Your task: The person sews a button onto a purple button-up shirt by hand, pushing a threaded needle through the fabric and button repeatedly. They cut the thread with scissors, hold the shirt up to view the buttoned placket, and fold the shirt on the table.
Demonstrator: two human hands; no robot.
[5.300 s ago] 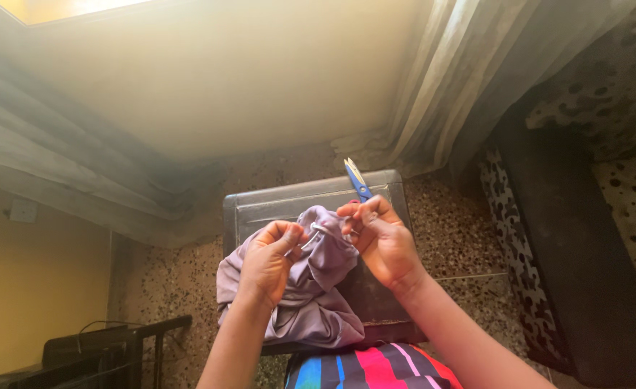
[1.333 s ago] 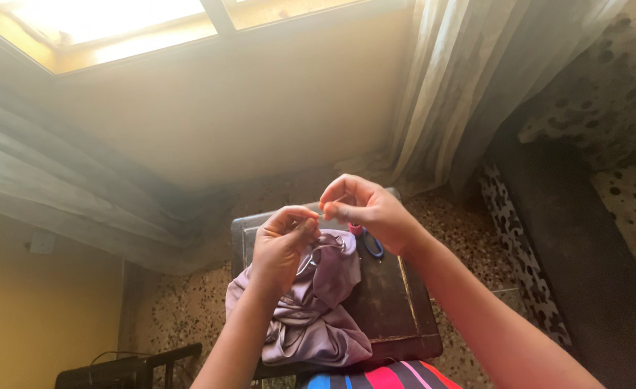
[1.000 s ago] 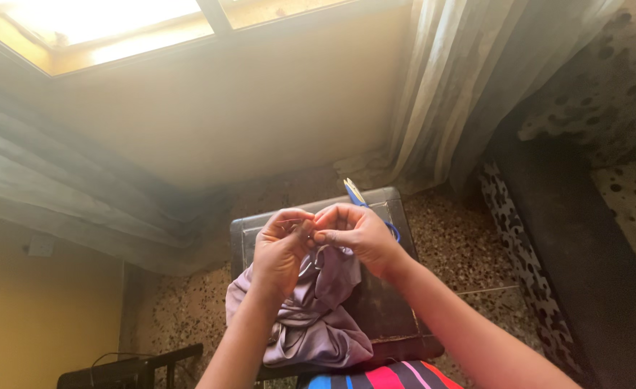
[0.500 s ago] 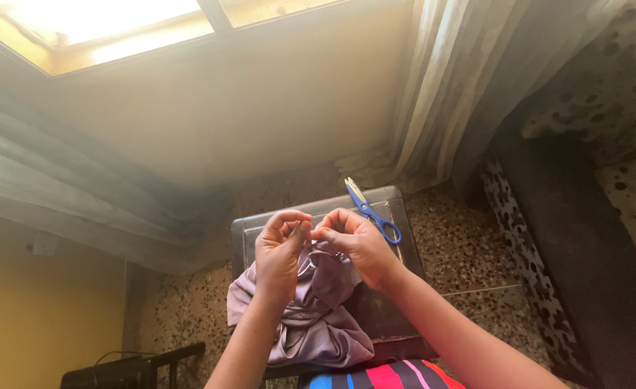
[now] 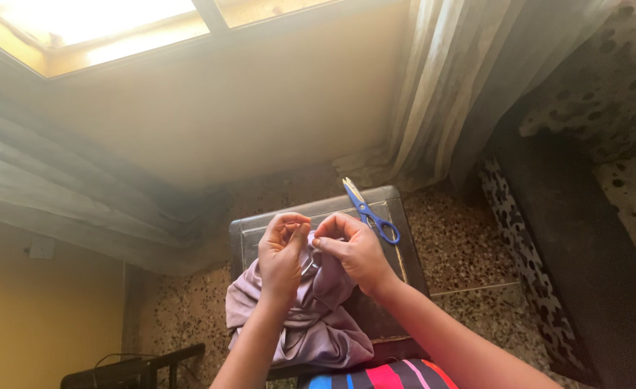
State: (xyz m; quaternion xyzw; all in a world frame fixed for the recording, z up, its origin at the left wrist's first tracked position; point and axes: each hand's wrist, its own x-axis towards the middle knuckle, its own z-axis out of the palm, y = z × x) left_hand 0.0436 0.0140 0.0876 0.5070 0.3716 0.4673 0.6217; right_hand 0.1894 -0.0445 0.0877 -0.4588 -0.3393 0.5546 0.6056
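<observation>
Both hands work at the top edge of a lilac cloth (image 5: 310, 328) heaped on a small dark tabletop (image 5: 397, 216). Left hand (image 5: 282, 252) pinches a fold of the cloth between thumb and fingers; right hand (image 5: 354, 248) pinches the same spot, fingertips almost meeting. Blue-handled scissors (image 5: 372, 214) lie on the tabletop, just beyond the right hand.

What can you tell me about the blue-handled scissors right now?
The scissors lie flat on the far right part of the dark glossy stool top, apart from both hands. The two blue loop handles, plastic by the look, point toward the person; the pale metal blades point away toward the curtain and look closed or nearly so. The right hand is nearest but does not touch them. The lilac cloth lies clear of them.
</observation>
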